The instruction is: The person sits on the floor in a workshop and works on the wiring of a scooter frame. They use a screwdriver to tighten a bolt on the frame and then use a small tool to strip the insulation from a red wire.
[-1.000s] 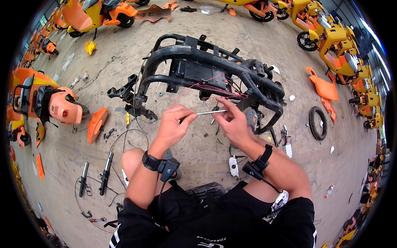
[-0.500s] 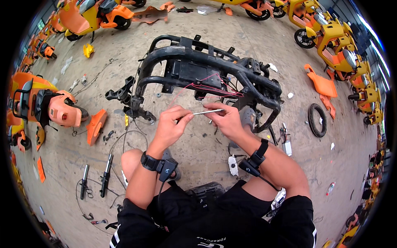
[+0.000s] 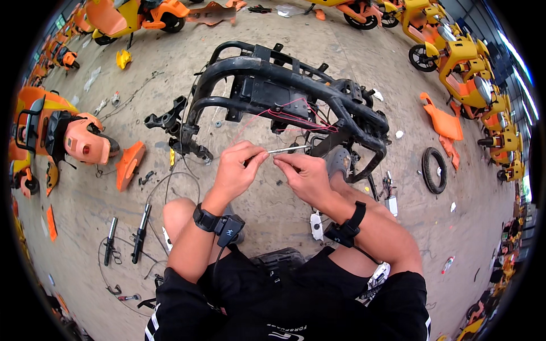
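Note:
My left hand (image 3: 238, 169) is closed in a pinch on one end of a thin silvery rod (image 3: 289, 149), which points to the right, nearly level. Just below the rod, my right hand (image 3: 304, 177) has its thumb and fingertips pressed together close to the left fingertips; whatever they hold is too small to make out. Beyond both hands a black tubular scooter frame (image 3: 250, 65) lies on the floor. Thin pinkish-red wire (image 3: 301, 123) loops across its near side, and one strand runs down toward my left hand.
Two shock absorbers (image 3: 141, 234) and a looped cable lie at the left, near an orange panel (image 3: 131, 165) and a partly orange scooter (image 3: 85, 145). On the right are a tyre (image 3: 434, 170) and an orange fairing (image 3: 442, 119). Yellow scooters (image 3: 455, 68) stand around the edges.
My right fingertips have come off the rod's right end and moved left, to just below it near my left fingertips. My left hand still pinches the rod. The view has shifted slightly.

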A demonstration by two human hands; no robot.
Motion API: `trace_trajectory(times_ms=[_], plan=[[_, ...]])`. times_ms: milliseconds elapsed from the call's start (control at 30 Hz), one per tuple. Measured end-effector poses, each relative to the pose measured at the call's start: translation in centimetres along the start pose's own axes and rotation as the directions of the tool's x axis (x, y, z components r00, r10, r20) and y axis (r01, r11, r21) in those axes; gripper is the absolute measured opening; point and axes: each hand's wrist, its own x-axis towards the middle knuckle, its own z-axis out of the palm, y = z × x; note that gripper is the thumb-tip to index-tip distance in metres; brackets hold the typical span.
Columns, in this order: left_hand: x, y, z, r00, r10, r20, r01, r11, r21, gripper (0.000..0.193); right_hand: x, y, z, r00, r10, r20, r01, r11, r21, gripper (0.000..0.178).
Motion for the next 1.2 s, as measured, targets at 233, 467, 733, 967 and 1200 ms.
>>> trace_trajectory(times_ms=[233,467,733,967,1200], plan=[[0.3,-0.2,-0.3,0.957,0.289,0.009,-0.286,0.941,0.182,0.007,1.7,-2.6,-2.5,0.919,-0.335,0.206,0.392,0.815,-0.427,0.009],[0.7,-0.3,-0.5,0.947,0.315,0.059,-0.321,0.929,0.182,0.007,4.3,-1.8,-3.0,0.986,-0.147,0.081,0.163,0.957,-0.240,0.011],[0.5,-0.1,-0.9,0.969,0.244,0.034,-0.246,0.962,0.118,0.006,2.6,-1.4,-3.9,0.995,-0.082,0.054,0.092,0.971,-0.220,0.013],[0.4,-0.2,-0.5,0.977,0.210,0.035,-0.213,0.971,0.109,0.007,2.2,-1.3,-2.6,0.783,-0.566,0.256,0.616,0.654,-0.438,0.022],[0.5,-0.1,-0.8,0.970,0.240,0.035,-0.242,0.964,0.109,0.007,3.1,-1.1,-2.0,0.845,-0.515,0.148,0.528,0.755,-0.388,0.013]])
